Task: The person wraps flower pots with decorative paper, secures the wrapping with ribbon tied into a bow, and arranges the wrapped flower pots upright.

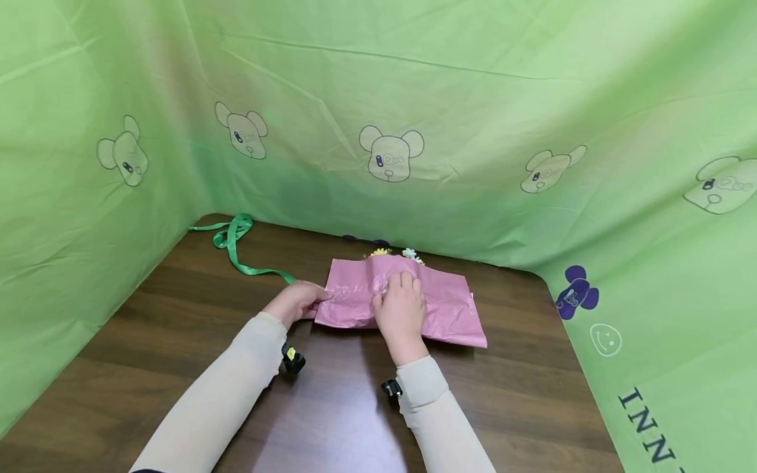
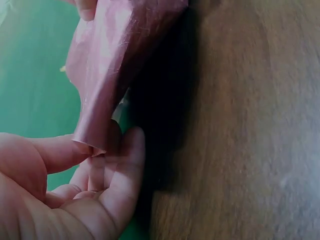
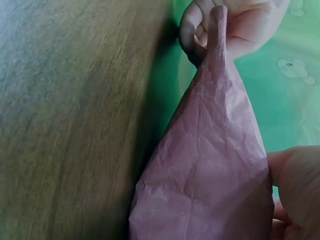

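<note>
Creased pink wrapping paper (image 1: 349, 289), with several shiny scuffs on its face, lies folded over something on the table. My left hand (image 1: 298, 302) pinches its left end between thumb and fingers; in the left wrist view that end (image 2: 92, 120) narrows to a flattened edge. At the middle of the paper, my right hand (image 1: 402, 312) holds its upper part with bent fingers. The right wrist view shows this hand's thumb (image 3: 280, 167) against the paper's edge. Small yellow flowers (image 1: 380, 252) and white flowers (image 1: 409, 252) peek out behind; what the paper covers is hidden.
A green ribbon (image 1: 232, 246) trails from the back left corner toward my left hand. The dark wood table (image 1: 520, 394) is bordered by green cloth walls (image 1: 473, 118) printed with bear faces, at the back and both sides.
</note>
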A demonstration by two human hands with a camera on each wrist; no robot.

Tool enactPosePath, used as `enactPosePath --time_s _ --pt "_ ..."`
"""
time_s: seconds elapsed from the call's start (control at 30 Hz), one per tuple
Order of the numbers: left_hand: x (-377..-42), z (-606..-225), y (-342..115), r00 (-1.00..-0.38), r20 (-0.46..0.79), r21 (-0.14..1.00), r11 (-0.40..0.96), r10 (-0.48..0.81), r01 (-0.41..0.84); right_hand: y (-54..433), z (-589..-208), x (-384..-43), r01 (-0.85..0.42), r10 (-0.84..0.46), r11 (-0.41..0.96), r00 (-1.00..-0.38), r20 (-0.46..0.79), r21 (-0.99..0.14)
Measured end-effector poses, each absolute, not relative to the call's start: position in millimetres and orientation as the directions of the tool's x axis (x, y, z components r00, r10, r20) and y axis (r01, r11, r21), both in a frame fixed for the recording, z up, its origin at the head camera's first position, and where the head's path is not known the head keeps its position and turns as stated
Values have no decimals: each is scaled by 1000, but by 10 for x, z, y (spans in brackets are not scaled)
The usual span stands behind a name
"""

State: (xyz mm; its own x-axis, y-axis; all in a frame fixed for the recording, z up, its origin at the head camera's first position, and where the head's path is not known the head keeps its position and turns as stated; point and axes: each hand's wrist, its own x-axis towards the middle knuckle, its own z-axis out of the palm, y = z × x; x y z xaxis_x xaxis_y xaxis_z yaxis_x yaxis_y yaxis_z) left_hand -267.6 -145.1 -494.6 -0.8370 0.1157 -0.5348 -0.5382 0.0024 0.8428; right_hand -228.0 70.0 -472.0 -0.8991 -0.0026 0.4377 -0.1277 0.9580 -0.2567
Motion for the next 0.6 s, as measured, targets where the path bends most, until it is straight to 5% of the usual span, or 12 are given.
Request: enactPosePath --time_s 0.23,0.6 --pt "-2692 -4980 -1419 -806 -565 786 -180 178 -591 770 -4704 -2272 -107 28 943 -918 395 -315" --pt "-2667 -4974 -1379 -865 -501 859 97 -39 -502 771 -4693 -2271 -105 45 934 -914 404 -340"
